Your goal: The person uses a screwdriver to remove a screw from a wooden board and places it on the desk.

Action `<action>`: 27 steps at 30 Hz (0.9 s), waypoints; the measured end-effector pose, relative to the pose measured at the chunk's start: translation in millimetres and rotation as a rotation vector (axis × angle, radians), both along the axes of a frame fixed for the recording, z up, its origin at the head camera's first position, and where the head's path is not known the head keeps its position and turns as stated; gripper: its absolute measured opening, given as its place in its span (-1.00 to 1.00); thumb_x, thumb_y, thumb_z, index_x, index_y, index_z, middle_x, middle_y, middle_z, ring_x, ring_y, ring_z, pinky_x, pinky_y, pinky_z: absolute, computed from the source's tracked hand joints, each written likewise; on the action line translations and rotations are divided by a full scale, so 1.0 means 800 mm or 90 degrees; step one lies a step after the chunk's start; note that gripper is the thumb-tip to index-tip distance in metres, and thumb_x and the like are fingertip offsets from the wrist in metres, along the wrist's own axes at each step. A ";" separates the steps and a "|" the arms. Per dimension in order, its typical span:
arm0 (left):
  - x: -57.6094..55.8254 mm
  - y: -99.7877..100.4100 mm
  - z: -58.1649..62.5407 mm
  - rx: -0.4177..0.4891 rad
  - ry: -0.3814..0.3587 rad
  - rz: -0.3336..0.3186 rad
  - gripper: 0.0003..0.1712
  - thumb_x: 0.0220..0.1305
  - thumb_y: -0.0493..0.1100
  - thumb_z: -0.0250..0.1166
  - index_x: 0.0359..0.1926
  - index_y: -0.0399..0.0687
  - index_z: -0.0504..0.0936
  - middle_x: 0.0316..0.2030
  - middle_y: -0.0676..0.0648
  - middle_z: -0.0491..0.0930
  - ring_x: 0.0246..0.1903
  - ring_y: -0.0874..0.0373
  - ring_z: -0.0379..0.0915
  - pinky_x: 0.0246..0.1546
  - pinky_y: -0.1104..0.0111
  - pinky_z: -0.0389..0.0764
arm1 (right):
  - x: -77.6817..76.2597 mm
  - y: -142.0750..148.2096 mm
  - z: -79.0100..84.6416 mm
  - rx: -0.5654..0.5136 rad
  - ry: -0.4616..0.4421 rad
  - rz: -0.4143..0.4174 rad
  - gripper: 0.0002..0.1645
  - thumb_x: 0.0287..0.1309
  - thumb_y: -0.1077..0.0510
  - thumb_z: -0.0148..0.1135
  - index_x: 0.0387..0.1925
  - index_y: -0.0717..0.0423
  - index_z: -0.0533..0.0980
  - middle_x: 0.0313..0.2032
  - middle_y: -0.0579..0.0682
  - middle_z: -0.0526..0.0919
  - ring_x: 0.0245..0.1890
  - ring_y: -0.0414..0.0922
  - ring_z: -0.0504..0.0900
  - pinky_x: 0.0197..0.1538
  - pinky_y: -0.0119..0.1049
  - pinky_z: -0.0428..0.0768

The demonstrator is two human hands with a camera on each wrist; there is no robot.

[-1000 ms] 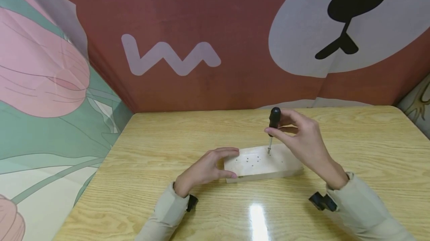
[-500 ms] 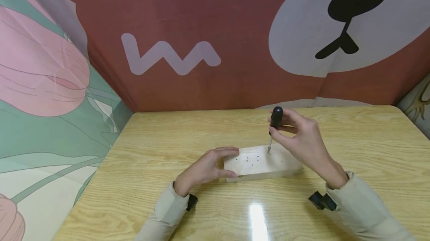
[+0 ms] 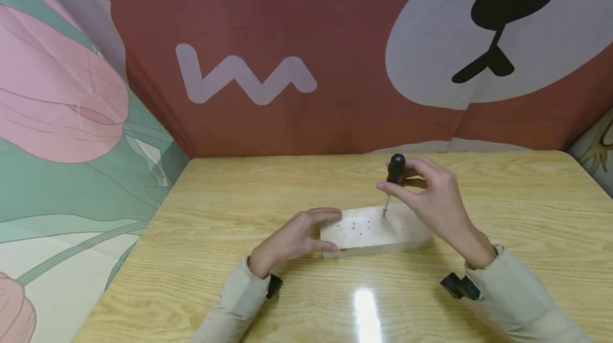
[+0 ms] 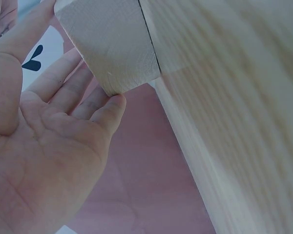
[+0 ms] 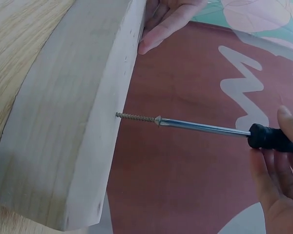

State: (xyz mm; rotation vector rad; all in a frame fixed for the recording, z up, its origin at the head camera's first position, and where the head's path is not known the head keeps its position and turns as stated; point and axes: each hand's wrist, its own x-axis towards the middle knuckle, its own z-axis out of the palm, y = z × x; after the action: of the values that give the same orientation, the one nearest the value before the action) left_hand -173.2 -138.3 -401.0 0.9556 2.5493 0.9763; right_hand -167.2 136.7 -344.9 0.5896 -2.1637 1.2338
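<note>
A pale wooden block (image 3: 373, 234) lies on the table, its top dotted with several small dark holes or screw heads. My left hand (image 3: 299, 236) grips the block's left end, thumb on the near side and fingers on the far side. In my right hand (image 3: 433, 199) is a screwdriver (image 3: 395, 168), its black handle pinched between thumb and fingers. Its steel shaft (image 5: 205, 126) meets the head of a threaded screw (image 5: 136, 117) in the right wrist view. That screw's tip touches the block's top face, and most of its thread stands outside the wood.
A wood-grain table (image 3: 230, 194) carries the block. Behind it hangs a reddish-brown printed cloth (image 3: 287, 130) with a cartoon face, and a flower-patterned cloth (image 3: 62, 93) is at the left. Small black devices, such as the right wrist camera (image 3: 460, 285), sit at both wrists.
My right thumb and fingers have shifted on the screwdriver handle, and the handle's top leans slightly farther right. The left hand and the block stay in place.
</note>
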 end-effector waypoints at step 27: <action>0.001 0.000 0.000 -0.001 0.007 0.000 -0.24 0.11 -0.03 0.50 0.32 -0.11 0.49 0.36 -0.05 0.44 0.41 0.07 0.27 0.48 0.18 0.29 | -0.002 0.004 -0.001 -0.021 0.004 0.026 -0.54 -0.09 0.45 0.50 -0.07 0.21 0.63 -0.34 0.08 0.78 -0.34 -0.54 0.64 -0.25 -0.67 0.62</action>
State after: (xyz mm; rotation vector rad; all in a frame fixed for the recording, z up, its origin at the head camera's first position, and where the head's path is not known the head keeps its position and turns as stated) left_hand -172.7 -138.2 -400.6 0.9635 2.5587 0.9717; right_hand -168.7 140.2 -345.3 0.6254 -2.1327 1.2848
